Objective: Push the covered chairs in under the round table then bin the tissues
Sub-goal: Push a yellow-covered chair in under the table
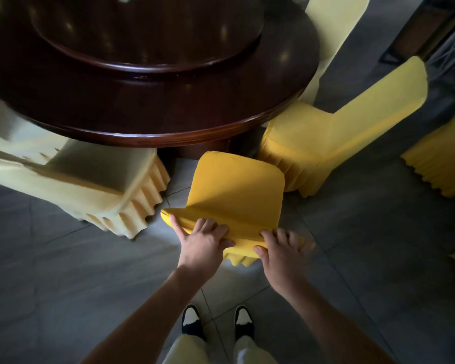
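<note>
Yellow-covered chair (237,190): centre, back top gripped by both hands, seat front at edge of round dark wood table (153,101). L hand (204,239), R hand (280,249): fingers curled over backrest. Pale-covered chair (76,185) left, yellow chair (334,127) right, both partly under table. Grey tile floor (63,285).

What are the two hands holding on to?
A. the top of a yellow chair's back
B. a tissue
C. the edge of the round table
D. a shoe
A: the left hand and the right hand both grip the top of the backrest of the yellow covered chair in front of the round table.
</note>
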